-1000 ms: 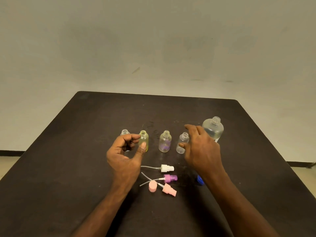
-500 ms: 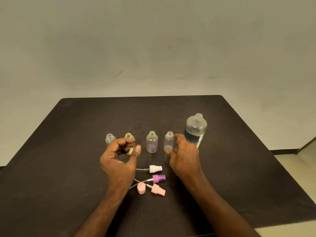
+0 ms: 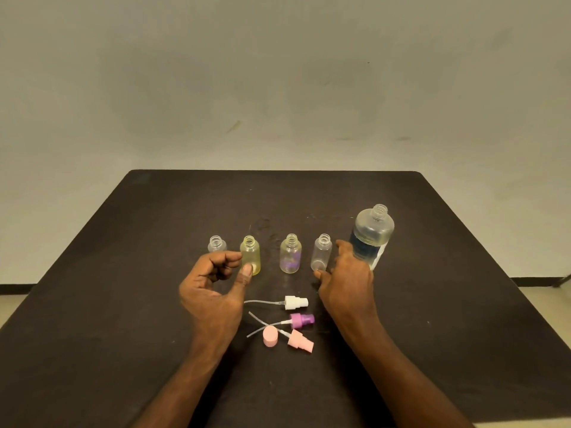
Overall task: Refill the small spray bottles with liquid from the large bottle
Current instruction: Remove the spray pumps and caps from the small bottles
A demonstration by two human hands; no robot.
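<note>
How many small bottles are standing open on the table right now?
4, in a row left of the large bottle: clear one partly behind the left hand, yellowish, purple-tinted, clear beside the right hand. None seems hidden.

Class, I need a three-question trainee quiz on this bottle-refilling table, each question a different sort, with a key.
1. True or false: the large bottle still has its cap on.
2. How many small bottles stand in the row? A) three B) four C) five
3. Fill in: the right hand rests between the rightmost small bottle and the ____ bottle.

Key: 1 false, its neck is open. 2 B. 3 large.
</note>
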